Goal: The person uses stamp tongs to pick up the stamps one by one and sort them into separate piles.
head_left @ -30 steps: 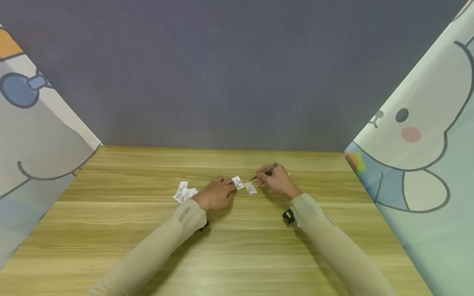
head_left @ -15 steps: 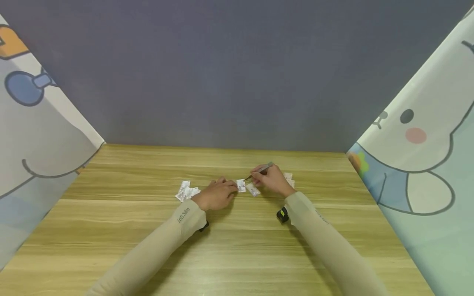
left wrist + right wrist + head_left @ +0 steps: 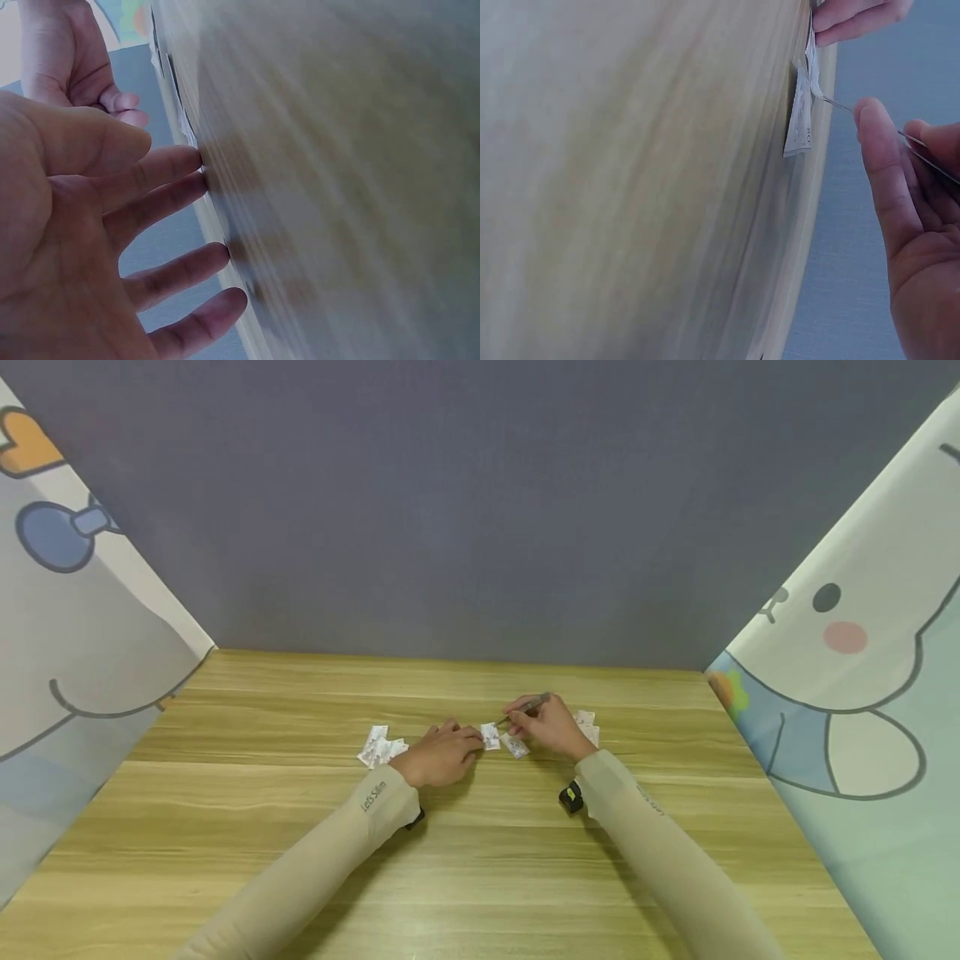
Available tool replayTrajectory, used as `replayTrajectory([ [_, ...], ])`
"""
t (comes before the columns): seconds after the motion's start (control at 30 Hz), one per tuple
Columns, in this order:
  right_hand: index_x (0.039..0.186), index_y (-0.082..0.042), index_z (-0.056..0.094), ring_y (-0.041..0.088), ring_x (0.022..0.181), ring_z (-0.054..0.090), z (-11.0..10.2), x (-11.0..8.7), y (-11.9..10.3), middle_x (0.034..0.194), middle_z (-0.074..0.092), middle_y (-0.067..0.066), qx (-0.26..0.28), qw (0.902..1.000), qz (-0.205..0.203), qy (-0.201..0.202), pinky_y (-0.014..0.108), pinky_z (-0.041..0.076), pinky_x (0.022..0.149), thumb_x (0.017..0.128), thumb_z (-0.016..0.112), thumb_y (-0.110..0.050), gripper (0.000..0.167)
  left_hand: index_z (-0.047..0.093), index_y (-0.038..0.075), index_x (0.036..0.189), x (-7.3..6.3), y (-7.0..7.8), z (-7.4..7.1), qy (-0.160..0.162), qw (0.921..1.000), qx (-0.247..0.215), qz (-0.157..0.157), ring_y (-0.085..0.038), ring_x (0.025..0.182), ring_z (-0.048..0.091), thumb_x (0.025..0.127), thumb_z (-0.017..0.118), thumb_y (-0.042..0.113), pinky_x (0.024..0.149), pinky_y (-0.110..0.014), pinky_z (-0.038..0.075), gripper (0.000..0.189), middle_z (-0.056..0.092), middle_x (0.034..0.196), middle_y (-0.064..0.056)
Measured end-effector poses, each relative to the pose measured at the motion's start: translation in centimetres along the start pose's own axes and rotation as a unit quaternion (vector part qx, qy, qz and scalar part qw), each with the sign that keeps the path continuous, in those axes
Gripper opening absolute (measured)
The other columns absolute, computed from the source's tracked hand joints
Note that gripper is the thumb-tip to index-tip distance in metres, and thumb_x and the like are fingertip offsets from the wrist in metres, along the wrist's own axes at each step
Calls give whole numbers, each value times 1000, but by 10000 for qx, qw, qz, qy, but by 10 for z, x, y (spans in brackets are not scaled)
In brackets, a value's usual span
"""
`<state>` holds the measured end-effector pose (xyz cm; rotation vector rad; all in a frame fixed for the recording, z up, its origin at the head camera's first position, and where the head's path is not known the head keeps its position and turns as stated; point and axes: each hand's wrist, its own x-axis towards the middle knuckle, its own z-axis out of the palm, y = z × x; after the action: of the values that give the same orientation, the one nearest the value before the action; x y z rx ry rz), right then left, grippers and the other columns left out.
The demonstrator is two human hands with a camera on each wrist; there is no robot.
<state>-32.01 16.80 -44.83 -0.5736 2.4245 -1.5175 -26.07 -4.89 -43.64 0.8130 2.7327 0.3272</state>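
Observation:
My left hand [image 3: 442, 756] rests on the table with its fingers extended, and its fingertips touch the edge of a small flat white printed piece [image 3: 491, 737]. In the left wrist view the fingers [image 3: 176, 191] are spread, their tips against the tabletop. My right hand [image 3: 551, 731] pinches slim metal tweezers [image 3: 531, 703] between thumb and fingers. Their tip [image 3: 832, 103] reaches the upper edge of that same piece. Just right of it lies a second piece [image 3: 516, 746], slightly tilted and see-through at one end in the right wrist view.
A loose pile of similar white pieces [image 3: 381, 748] lies left of my left hand. Several more pieces [image 3: 587, 727] lie behind my right wrist. The wooden table [image 3: 480, 877] ends at a grey back panel [image 3: 457, 527], with printed cartoon panels [image 3: 840, 693] on both sides.
The right hand with the tweezers has moved slightly left, bringing the tip to the left piece, which has turned straighter. Pieces behind the right wrist have come into view. The left hand stays put.

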Motion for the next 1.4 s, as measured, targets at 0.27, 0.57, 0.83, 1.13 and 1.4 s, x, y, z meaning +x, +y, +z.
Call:
replayTrajectory([
  [0.27,104,7,68,27,70,68,1,1,7,94,68,16,89,9999,-63,39,33,56,63,94,58,-8,20,56,13,133,0,-1,0,-10,10000,15,17,-24,122,40,101,45,20,101,-55,31,35,47,138,2],
  [0.57,104,8,67,35,72,67,-1,-3,0,90,68,20,208,9996,-202,12,43,55,66,94,60,-11,23,57,11,131,-3,-3,-1,133,9999,-75,40,-26,122,41,100,46,18,101,-56,31,33,49,136,-2],
  [0.83,103,6,68,35,72,67,-4,-7,-8,87,69,18,383,9984,-406,-45,46,55,67,94,61,-12,22,49,6,136,-23,-15,-16,632,9971,-355,-244,-27,126,40,101,44,18,103,-45,33,38,46,137,-9],
  [1.13,102,5,69,35,71,67,7,-1,-21,84,70,16,296,9963,-771,-230,46,55,66,93,61,-13,22,46,3,138,-45,-39,-24,823,9934,-639,-485,-30,128,37,100,44,17,106,-46,28,41,44,139,-12],
  [1.4,101,7,67,44,75,64,31,-4,-53,93,67,25,539,9902,-1136,-612,50,53,67,93,58,-2,16,45,0,138,-64,-51,-22,829,9919,-719,-643,-34,128,37,101,45,19,105,-52,28,42,43,139,-15],
])
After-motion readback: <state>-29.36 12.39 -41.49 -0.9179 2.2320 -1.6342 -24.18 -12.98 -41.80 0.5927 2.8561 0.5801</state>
